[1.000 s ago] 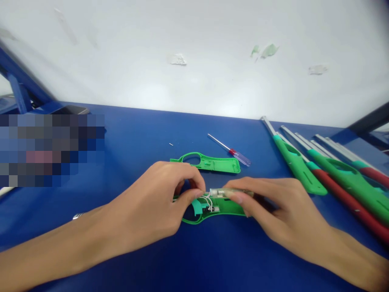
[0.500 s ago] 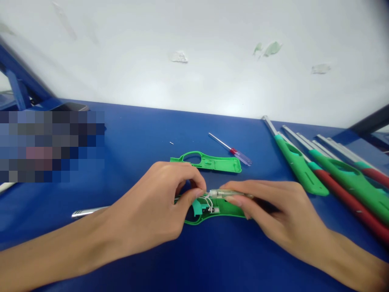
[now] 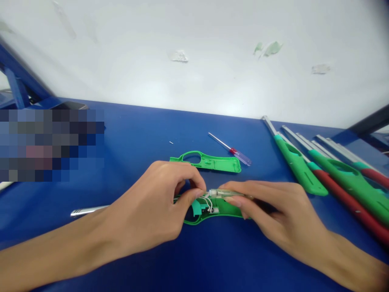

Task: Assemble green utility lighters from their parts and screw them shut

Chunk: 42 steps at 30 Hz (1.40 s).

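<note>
My right hand (image 3: 270,207) grips a clear lighter fuel tank (image 3: 219,193) between thumb and fingers, its white valve end pointing left. My left hand (image 3: 164,198) is pinched closed right at that valve end; what its fingertips hold is too small to make out. Beneath both hands lies an open green lighter half-shell (image 3: 226,210) with white wires (image 3: 209,202) and a teal trigger (image 3: 197,208) in it. A metal lighter tube (image 3: 88,211) sticks out left from under my left wrist. Behind my hands rests the other green half-shell (image 3: 223,164), inner side up.
Beyond the shells lies a screwdriver (image 3: 240,156) with a clear purple handle, and a tiny screw (image 3: 171,142). Several assembled green lighters (image 3: 299,166) and red lighters (image 3: 343,194) lie along the right side. A white wall (image 3: 212,85) closes off the blue table's back.
</note>
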Motion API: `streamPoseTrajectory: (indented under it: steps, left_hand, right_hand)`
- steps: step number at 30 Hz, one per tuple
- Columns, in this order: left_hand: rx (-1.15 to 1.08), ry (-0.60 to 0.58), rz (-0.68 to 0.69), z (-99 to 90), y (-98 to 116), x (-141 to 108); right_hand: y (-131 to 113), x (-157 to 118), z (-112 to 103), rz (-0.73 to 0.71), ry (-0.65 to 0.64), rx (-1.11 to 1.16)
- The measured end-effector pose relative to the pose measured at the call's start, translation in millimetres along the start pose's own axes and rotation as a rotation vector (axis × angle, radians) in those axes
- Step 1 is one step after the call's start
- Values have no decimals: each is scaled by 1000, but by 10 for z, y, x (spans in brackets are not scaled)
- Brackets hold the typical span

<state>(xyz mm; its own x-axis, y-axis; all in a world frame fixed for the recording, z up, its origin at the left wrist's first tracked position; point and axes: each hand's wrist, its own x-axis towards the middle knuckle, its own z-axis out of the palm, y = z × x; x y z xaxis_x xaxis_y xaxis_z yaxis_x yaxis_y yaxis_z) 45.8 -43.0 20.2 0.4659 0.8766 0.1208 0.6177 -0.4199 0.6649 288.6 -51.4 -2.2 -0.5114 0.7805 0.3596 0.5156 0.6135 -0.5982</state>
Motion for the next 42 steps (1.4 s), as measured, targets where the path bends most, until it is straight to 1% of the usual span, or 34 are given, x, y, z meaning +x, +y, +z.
streamPoseTrajectory:
  steps: [5,10,16,19,22,26,28,34,38,42]
  left_hand:
    - [-11,1,-2,7,-2,-17]
    - [-10,-41,6,-8,6,-14]
    - [89,-47,53,-71,42,-26]
    - [131,-65,74,-119,53,-51]
    - [170,-152,90,-160,37,-54]
    - [201,-280,77,-191,6,-27]
    - [200,-319,84,-200,-1,-16]
    - [144,-317,104,-216,-3,-4]
    - [129,-330,92,-211,4,14]
    - [142,-320,73,-193,-14,17]
  right_hand:
    - [8,-6,-15,10,-17,14]
    - [-4,23,-35,15,-68,-11]
    - [-20,43,-34,30,-24,-135]
    - [-8,35,-36,30,-12,-156]
    - [6,34,-44,40,-28,-129]
    - [9,30,-46,58,-48,-97]
    - [7,28,-40,78,-59,-92]
    - [13,36,-22,117,-64,-80]
    - [19,45,-13,125,-64,-79]
    - [15,51,-6,133,-50,-93]
